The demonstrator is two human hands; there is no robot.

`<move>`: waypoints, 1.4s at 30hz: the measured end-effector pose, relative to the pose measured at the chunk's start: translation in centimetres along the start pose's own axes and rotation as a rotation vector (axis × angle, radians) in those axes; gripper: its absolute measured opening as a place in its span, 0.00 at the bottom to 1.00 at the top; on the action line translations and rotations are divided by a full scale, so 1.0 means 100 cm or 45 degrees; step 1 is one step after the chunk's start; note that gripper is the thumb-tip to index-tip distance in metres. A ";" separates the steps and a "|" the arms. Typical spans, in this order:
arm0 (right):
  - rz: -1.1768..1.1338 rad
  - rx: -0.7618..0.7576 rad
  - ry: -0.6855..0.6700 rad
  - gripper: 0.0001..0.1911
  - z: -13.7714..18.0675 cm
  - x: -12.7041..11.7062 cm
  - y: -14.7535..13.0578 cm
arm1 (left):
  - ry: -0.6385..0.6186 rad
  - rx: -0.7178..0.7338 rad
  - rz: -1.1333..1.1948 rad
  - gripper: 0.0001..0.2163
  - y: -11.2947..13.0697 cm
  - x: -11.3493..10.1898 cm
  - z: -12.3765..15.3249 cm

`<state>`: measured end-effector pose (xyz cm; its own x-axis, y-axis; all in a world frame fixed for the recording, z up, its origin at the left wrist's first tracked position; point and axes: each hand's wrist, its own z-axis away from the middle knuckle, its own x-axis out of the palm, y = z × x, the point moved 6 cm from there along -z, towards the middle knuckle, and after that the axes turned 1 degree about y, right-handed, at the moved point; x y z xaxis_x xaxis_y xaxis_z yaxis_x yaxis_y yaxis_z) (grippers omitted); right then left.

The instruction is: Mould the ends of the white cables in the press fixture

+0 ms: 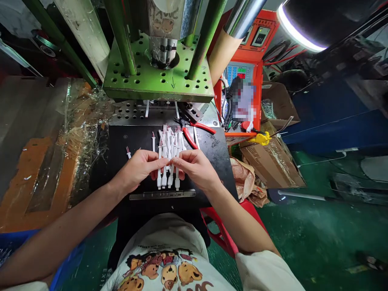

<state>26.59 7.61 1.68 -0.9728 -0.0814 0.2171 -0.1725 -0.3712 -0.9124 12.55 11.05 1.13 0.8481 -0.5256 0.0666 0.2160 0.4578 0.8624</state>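
My left hand [140, 167] and my right hand [195, 167] meet over a black work plate [136, 139], fingers pinched together on a row of several white cable connectors [167, 178] that hang side by side between them. More white connectors [169, 139] with thin wire ends lie in a loose pile on the plate just behind my fingers. One single connector [128, 152] lies apart at the left. A flat metal fixture bar [162, 195] rests on the plate's near edge, below the held row.
A green perforated press platen [157, 81] on columns stands behind the plate. Red-handled pliers [194, 135] lie to the right of the pile. An orange control box [248, 68], a cardboard box [273, 161] with a yellow tool [262, 138] and crumpled plastic wrap [85, 133] flank the plate.
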 end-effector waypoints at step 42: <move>0.158 -0.216 0.182 0.20 -0.004 -0.009 -0.023 | -0.142 -0.086 0.053 0.11 -0.001 0.037 0.015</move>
<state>27.84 8.94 3.45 -0.9981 0.0194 0.0591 -0.0618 -0.2053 -0.9767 14.96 7.91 2.02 0.7989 -0.5797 0.1606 0.2168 0.5265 0.8221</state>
